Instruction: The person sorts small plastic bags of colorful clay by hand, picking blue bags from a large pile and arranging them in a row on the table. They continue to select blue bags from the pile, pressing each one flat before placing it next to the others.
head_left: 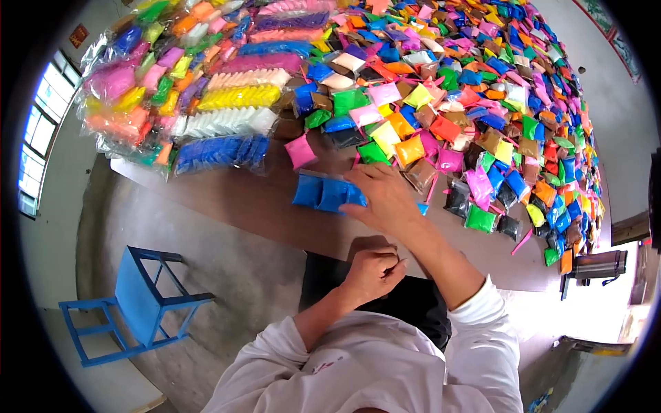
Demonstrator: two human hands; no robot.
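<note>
My right hand [387, 198] reaches over the table and grips the right end of a row of blue packets [318, 192]. Its thumb is at their near edge and its fingers are at the far edge, hiding part of the row. My left hand [375, 274] is curled into a loose fist at the table's near edge, above my lap, with nothing showing in it. A pink packet [301, 151] lies just beyond the blue row. Close to my right fingers are a green packet [372, 153] and an orange packet [410, 149].
A large heap of small coloured packets [447, 129] covers the table's far and right side. Clear bags of sorted packets, including a blue bundle [222, 153], stand at the left. A blue chair [138, 296] is on the floor at left; a metal flask [599, 264] is at right.
</note>
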